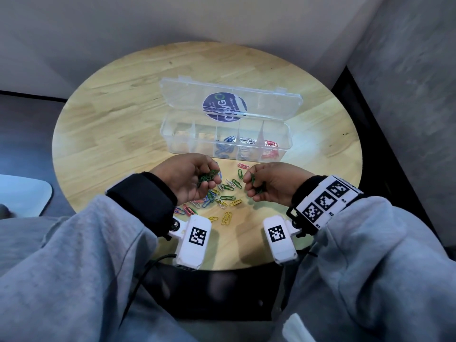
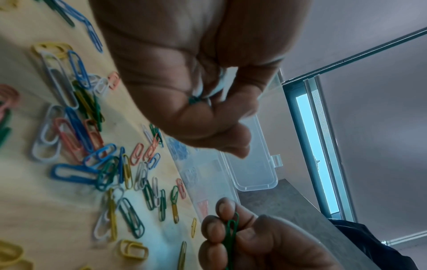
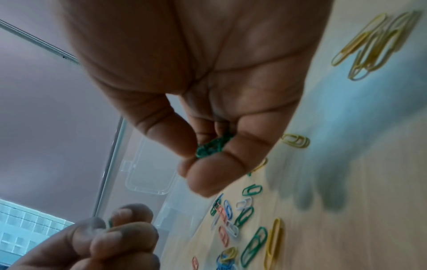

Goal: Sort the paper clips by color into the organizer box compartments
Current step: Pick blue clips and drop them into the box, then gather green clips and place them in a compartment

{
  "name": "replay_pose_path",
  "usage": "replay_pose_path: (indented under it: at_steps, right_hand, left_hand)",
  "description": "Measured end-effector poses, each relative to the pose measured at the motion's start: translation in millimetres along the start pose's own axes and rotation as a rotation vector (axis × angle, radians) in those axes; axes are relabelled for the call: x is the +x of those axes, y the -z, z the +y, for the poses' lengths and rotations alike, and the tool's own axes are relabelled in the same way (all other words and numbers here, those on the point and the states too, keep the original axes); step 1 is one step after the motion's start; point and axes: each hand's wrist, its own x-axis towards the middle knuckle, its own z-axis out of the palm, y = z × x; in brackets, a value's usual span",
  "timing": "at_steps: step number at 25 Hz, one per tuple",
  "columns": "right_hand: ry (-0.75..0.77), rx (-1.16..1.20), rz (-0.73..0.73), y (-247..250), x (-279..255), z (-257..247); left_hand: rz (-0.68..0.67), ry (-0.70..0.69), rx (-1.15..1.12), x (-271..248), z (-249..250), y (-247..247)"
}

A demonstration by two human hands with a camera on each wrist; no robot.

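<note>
Gathering one colour at a time, we held green paper clips in both hands above the desk (image 1: 123,114) — our left hand (image 1: 190,176) curled around a small bunch of green clips (image 1: 208,176), our right hand (image 1: 269,183) pinching a few more (image 1: 256,185) between thumb and fingers (image 2: 219,228). We judged this collecting saved trips to the organizer box (image 1: 225,140), which sat open just beyond our hands, its lid tipped back. Blue, white and red clips already lay in its three right compartments; the two left ones looked empty, so the greens likely belonged there. The mixed pile (image 1: 222,196) lay on the desk between and below our hands — still plenty unsorted.
</note>
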Motion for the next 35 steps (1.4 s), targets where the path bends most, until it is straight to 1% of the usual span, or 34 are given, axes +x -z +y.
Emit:
replay_pose_path:
  at_steps: [2,4,7,9,11,13,17,19,22,26,29,31,33,35]
  right_hand:
    - [0.001,0.063,0.008,0,1,0]
    - [0.006,0.174,0.011,0,0,-2]
    - [0.045,0.378,-0.013,1,0,-13]
    - [0.077,0.446,-0.034,3,0,-24]
    - [0.097,0.444,-0.026,1,6,-38]
    - [0.110,0.397,0.012,-3,14,-53]
    - [0.131,0.336,0.029,-18,32,-82]
    - [0.140,0.347,0.032,-26,42,-92]
    - [0.134,0.370,0.044,-31,50,-96]
    - [0.171,0.389,0.027,-24,41,-92]
    - [0.199,0.353,0.081,-6,23,-83]
    - [0.212,0.285,0.127,12,9,-71]
    - [0.188,0.189,0.193,29,-8,-58]
    - [0.166,0.088,0.260,44,-22,-47]
  left_hand:
    - [-0.018,0.000,-0.029,1,0,0]
    - [-0.015,-0.019,-0.092,2,2,2]
    - [0.005,-0.081,-0.249,3,11,11]
    - [0.033,-0.131,-0.298,4,23,15]
    - [0.067,-0.175,-0.296,5,35,18]
    - [0.096,-0.212,-0.269,8,49,19]
    - [0.177,-0.224,-0.181,19,72,18]
    - [0.178,-0.221,-0.170,24,79,15]
    - [0.142,-0.222,-0.172,30,83,8]
    - [0.140,-0.234,-0.136,29,83,5]
    - [0.182,-0.271,-0.069,23,82,10]
    - [0.198,-0.313,0.023,16,77,9]
    - [0.201,-0.318,0.240,8,70,1]
    - [0.173,-0.305,0.593,3,59,-8]
